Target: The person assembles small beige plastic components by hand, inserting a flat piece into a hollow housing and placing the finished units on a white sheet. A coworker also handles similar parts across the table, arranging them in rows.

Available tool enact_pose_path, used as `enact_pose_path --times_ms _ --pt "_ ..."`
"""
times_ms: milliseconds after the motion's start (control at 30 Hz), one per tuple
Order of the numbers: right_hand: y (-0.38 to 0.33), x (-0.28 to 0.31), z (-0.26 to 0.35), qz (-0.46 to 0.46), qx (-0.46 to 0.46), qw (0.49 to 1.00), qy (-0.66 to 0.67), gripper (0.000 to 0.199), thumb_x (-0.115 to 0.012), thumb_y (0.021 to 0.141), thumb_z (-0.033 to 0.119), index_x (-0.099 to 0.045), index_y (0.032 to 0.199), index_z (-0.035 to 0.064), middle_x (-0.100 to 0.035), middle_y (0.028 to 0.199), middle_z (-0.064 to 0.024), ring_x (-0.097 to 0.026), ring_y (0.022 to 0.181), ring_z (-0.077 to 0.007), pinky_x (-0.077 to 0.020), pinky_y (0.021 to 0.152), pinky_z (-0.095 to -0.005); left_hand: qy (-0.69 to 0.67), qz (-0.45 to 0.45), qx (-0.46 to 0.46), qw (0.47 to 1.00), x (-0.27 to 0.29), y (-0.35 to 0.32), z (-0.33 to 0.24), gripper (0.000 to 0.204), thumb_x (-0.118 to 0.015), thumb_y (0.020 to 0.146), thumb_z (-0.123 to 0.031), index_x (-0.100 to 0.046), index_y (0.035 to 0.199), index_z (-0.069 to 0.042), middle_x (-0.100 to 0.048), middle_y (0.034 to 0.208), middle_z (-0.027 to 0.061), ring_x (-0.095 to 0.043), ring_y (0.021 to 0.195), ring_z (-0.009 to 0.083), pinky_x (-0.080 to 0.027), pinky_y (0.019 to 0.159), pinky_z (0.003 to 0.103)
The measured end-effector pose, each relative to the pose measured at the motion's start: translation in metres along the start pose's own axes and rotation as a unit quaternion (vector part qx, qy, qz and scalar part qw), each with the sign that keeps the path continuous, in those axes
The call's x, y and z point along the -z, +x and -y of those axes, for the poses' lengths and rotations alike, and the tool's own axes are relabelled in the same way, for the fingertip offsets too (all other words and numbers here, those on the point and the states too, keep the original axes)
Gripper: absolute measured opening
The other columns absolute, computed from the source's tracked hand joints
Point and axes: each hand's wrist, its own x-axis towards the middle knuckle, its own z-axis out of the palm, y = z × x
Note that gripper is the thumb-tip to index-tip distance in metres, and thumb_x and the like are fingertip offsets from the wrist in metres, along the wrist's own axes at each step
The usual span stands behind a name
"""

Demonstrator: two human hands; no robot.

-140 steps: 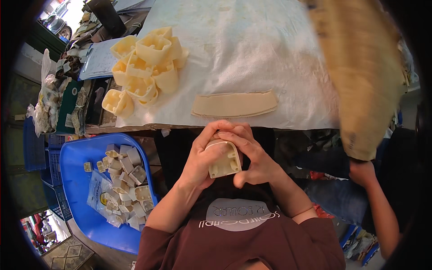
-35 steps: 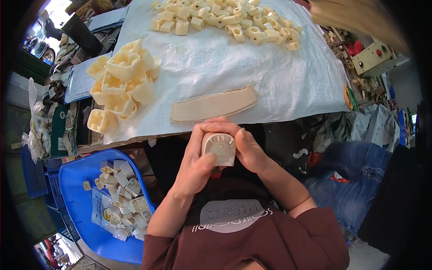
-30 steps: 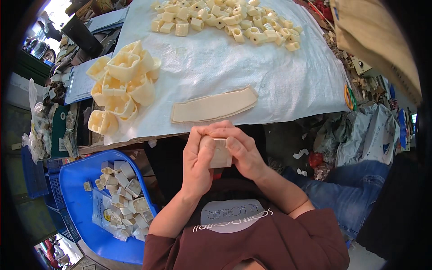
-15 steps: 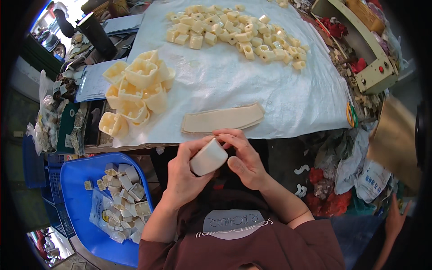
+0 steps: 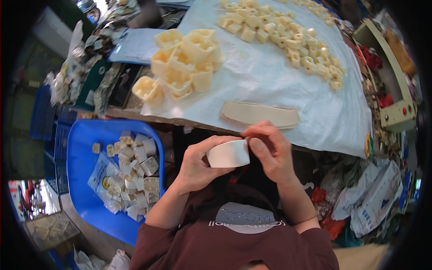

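My left hand (image 5: 195, 164) is closed round an off-white shell (image 5: 228, 154) with a smooth, curved outer wall, held just off the table's front edge. My right hand (image 5: 272, 150) is bent at its right end, fingertips at the upper rim and thumb close by the end wall; what lies between those fingers is hidden. Just beyond the hands, a small stack of beige curved strips (image 5: 258, 114) lies on the white sheet (image 5: 252, 76). To the left of the strips, cream hollow plastic housings (image 5: 184, 65) are piled up.
Many small cream plastic pieces (image 5: 292, 40) spread across the far sheet. A blue tub (image 5: 83, 180) at the left holds off-white shells (image 5: 135, 173) and a clear bag. Plastic bags (image 5: 371, 193) lie low at the right, below a beige metal machine frame (image 5: 391, 76).
The view has shifted, so the table things sit farther right. The shell has been turned more level in my left hand. My right thumb has come closer to its right end.
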Motion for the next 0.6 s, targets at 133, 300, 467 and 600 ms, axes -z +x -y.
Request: enact_pose_path --times_ms 133,300,467,600 --pt "0.002 0.005 0.004 -0.025 -0.017 0.999 0.046 0.019 -0.057 0.091 0.007 -0.055 0.109 -0.0004 -0.055 0.102 -0.0083 -0.055 0.087 -0.0109 -0.0444 0.078 -0.0221 -0.126 -0.022 0.037 0.991 0.013 -0.011 0.014 0.053 -0.076 0.076 -0.017 -0.054 0.121 0.001 -0.064 0.109 0.0119 -0.064 0.094 0.0197 -0.053 0.082 0.033" --pt "0.011 0.017 -0.006 -0.067 0.002 0.994 -0.083 0.015 -0.062 0.086 0.002 -0.058 0.101 0.0009 -0.057 0.100 -0.0081 -0.055 0.084 -0.0110 -0.0441 0.074 -0.0223 -0.616 0.049 0.012 0.786 0.035 -0.026 0.034 0.068 -0.051 0.091 -0.047 -0.035 0.135 0.001 -0.056 0.117 0.0255 -0.062 0.096 0.0340 -0.051 0.085 0.041" --pt "0.022 0.026 -0.012 -0.040 0.033 0.972 -0.230 0.012 -0.064 0.081 -0.001 -0.058 0.091 0.0019 -0.061 0.097 -0.0081 -0.056 0.080 -0.0169 -0.0442 0.069 -0.0268 -0.712 0.047 -0.008 0.700 0.046 -0.038 0.045 0.069 -0.050 0.091 -0.047 -0.033 0.138 0.001 -0.057 0.115 0.0241 -0.060 0.093 0.0307 -0.044 0.089 0.041" --pt "0.030 0.028 -0.015 0.002 0.078 0.936 -0.343 0.017 -0.067 0.075 -0.003 -0.057 0.088 0.0018 -0.060 0.096 -0.0100 -0.056 0.085 -0.0263 -0.0456 0.073 -0.0344 -0.650 -0.138 0.034 0.746 0.070 -0.060 0.042 0.060 -0.050 0.092 -0.044 -0.040 0.132 0.001 -0.059 0.111 0.0222 -0.060 0.093 0.0291 -0.048 0.084 0.038"
